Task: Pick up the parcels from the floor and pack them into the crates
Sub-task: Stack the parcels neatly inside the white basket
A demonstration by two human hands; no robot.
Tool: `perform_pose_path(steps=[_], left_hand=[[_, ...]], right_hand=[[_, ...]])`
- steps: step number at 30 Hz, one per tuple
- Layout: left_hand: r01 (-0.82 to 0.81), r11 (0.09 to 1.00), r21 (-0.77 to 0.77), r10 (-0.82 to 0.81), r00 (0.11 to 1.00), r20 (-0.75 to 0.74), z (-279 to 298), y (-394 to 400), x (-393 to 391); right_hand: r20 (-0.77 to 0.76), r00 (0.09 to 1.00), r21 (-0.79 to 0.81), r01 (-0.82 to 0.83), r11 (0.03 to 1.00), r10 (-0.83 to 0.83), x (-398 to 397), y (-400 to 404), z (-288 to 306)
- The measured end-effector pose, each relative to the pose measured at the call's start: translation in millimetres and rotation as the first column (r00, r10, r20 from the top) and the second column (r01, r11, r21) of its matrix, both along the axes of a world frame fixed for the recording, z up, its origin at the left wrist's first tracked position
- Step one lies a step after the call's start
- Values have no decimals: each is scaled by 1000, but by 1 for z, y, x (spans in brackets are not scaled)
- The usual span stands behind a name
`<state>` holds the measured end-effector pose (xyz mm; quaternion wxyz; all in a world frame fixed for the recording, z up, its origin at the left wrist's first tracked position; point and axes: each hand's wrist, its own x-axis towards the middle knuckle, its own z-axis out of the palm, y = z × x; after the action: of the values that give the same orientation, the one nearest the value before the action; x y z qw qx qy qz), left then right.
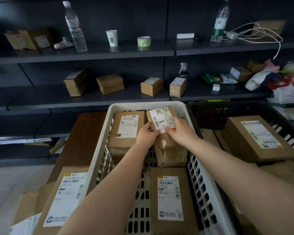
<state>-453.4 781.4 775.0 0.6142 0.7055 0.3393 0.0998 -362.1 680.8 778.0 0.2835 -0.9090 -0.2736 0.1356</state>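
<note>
Gripping small parcel (164,133) w/ left hand (147,133) & right hand (181,131), fingers curled round it, settling it in white crate (98,160) beside two packed parcels; black crate (278,114) part-filled, parcels (64,197) outside still waiting.

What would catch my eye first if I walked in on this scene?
Most likely the two hands, left and right, gripping a brown parcel with a handwritten label inside the white crate at centre. Two more labelled parcels lie in that crate, and a black crate of parcels sits to its right. Behind, dark shelves hold small boxes, water bottles and a green tape roll.
</note>
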Motion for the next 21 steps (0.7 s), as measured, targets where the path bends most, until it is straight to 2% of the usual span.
perform_pose_path(steps=[4,8,10,11,13,15,17,19,21], left_hand=[[-16,977,-211,49,987,152,-1,5,-3],[56,928,-368,23,978,209,5,4,-1],[59,934,-352,16,978,207,8,0,-1],[30,954,-299,29,982,189,8,-1,-1],[-61,995,-73,68,993,97,2,0,0],[-81,985,154,82,997,0,-8,-3,-2],[10,951,310,28,993,-119,-22,-11,-2],[95,924,371,-12,975,-222,-37,-22,-1],[302,846,440,-140,921,-363,-51,-32,3]], right_hand=[[-79,997,31,-6,1000,8,-2,-1,3],[-103,992,-212,51,976,-75,-7,1,8],[-81,986,-254,121,960,-146,-9,3,10],[-57,984,-246,152,957,-171,-8,3,13],[-8,977,-162,208,965,-212,-3,3,27],[55,966,-33,253,967,-251,4,1,46],[144,955,3,261,965,-258,11,1,65],[194,953,-24,243,970,-234,18,0,79],[178,959,-22,226,974,-218,25,-2,90]])
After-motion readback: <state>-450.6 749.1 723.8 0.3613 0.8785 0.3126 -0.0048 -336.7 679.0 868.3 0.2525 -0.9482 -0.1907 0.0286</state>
